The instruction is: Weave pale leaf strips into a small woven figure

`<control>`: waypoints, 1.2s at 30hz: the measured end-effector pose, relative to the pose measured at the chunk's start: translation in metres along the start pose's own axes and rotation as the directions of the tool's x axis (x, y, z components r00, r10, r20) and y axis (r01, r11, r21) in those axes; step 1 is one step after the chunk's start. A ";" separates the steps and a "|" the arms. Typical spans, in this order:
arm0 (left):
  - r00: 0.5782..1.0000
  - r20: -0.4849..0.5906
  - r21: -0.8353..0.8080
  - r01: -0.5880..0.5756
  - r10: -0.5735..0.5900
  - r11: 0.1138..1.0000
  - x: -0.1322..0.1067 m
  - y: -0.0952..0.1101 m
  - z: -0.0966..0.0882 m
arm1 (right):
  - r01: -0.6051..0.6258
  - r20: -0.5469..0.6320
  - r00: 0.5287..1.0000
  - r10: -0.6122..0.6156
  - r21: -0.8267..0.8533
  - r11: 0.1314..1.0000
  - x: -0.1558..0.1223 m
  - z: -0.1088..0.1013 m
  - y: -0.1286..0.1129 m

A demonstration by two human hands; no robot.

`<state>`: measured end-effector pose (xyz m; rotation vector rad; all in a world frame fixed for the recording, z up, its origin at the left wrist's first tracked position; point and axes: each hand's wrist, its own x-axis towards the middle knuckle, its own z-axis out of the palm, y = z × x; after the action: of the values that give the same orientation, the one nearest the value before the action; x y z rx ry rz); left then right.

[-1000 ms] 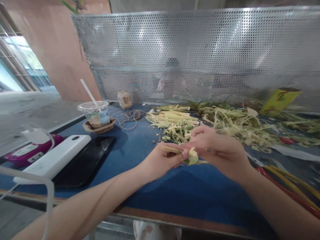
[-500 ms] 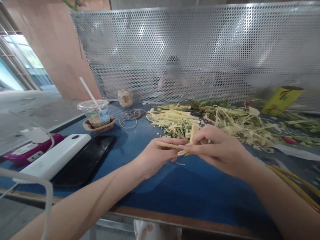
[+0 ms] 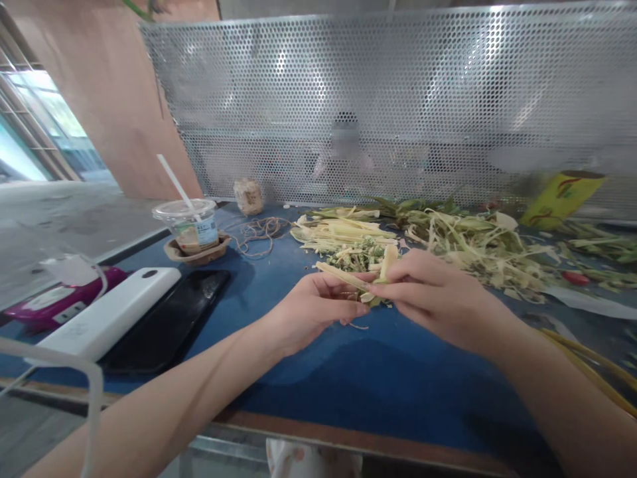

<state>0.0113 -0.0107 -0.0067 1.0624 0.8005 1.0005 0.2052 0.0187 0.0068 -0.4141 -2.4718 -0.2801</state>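
Over the blue table [image 3: 388,392], my left hand [image 3: 313,309] and my right hand [image 3: 438,295] meet around a small folded piece of pale yellow-green leaf strip [image 3: 343,274]. Both hands pinch it: the left holds the lower part, the right grips the upper fold, whose end sticks up at the fingertips. One strip end points out to the left. Just behind the hands lie a heap of short cut leaf bits [image 3: 361,255] and a bundle of pale strips [image 3: 338,232].
A plastic cup with a straw [image 3: 189,226], twine [image 3: 259,232], a white power bank [image 3: 109,315] on a black phone [image 3: 172,322] and a pink device [image 3: 47,305] lie left. Leaf scraps [image 3: 478,245] spread right, a yellow cup [image 3: 562,199] beyond. A perforated metal screen [image 3: 398,99] backs the table; a person sits behind.
The hands lifted slightly and turned the folded strip; the loose strip end now angles up to the left, and my right fingers shifted along the fold.
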 end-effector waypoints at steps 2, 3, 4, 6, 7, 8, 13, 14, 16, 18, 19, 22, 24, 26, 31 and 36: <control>1.000 0.026 -0.018 -0.009 0.010 1.000 0.000 -0.001 0.000 | 0.009 0.020 1.000 -0.008 -0.065 0.998 -0.001 0.000 0.001; 0.999 0.034 -0.025 -0.014 0.015 1.000 0.000 -0.001 0.000 | 0.012 0.030 1.000 -0.009 -0.099 0.995 -0.002 0.000 0.001; 0.999 0.036 -0.025 -0.020 0.021 0.999 0.001 -0.002 -0.001 | 0.011 0.033 0.999 -0.006 -0.130 0.991 -0.003 0.000 0.001; 0.999 0.024 0.014 -0.043 0.043 0.999 0.002 -0.005 -0.002 | 0.000 0.027 1.000 0.005 -0.171 0.985 -0.004 0.001 0.000; 0.998 0.015 0.049 -0.056 0.055 0.997 0.002 -0.006 -0.003 | -0.009 0.021 1.000 0.013 -0.182 0.983 -0.005 0.002 -0.001; 0.997 0.007 0.089 -0.072 0.072 0.993 0.002 -0.007 -0.003 | -0.017 0.016 1.000 0.021 -0.189 0.982 -0.006 0.003 -0.002; 0.987 -0.019 0.214 -0.152 0.160 0.965 0.003 -0.008 -0.001 | -0.043 -0.037 0.999 0.035 -0.237 0.970 -0.002 0.003 -0.011; 0.985 -0.030 0.218 -0.160 0.171 0.963 0.003 -0.007 0.000 | -0.034 -0.049 0.999 0.022 -0.252 0.967 -0.001 0.003 -0.012; 0.982 -0.070 0.223 -0.157 0.176 0.962 0.003 -0.006 0.002 | 0.022 -0.045 0.998 -0.036 -0.277 0.961 0.003 0.001 -0.013; 0.979 -0.112 0.246 -0.139 0.171 0.959 0.002 -0.005 0.003 | 0.121 -0.008 0.992 -0.130 -0.298 0.947 0.005 -0.001 -0.013; 0.978 -0.123 0.267 -0.129 0.166 0.955 0.001 -0.004 0.004 | 0.168 0.016 0.985 -0.171 -0.302 0.939 0.005 -0.002 -0.013; 0.981 -0.103 0.336 -0.121 0.164 0.934 0.000 -0.002 0.005 | 0.189 0.042 0.982 -0.184 -0.276 0.942 0.004 -0.003 -0.011; 0.980 -0.087 0.368 -0.137 0.180 0.920 -0.001 -0.001 0.005 | 0.141 0.022 0.990 -0.139 -0.242 0.960 0.003 -0.002 -0.011; 0.974 -0.103 0.382 -0.147 0.200 0.913 -0.001 -0.001 0.004 | 0.101 0.004 0.995 -0.103 -0.225 0.969 0.002 0.000 -0.011; 0.963 -0.156 0.360 -0.151 0.219 0.921 0.000 -0.003 0.002 | 0.000 0.003 1.000 0.000 -0.183 0.983 0.001 0.004 -0.012; 0.957 -0.141 0.270 -0.209 0.253 0.940 0.002 -0.002 -0.003 | -0.104 -0.032 0.994 0.101 -0.087 0.991 0.003 0.007 -0.010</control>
<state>0.0099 -0.0078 -0.0093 1.3242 0.9804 1.2273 0.1953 0.0126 0.0024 -0.5690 -2.4080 -0.3520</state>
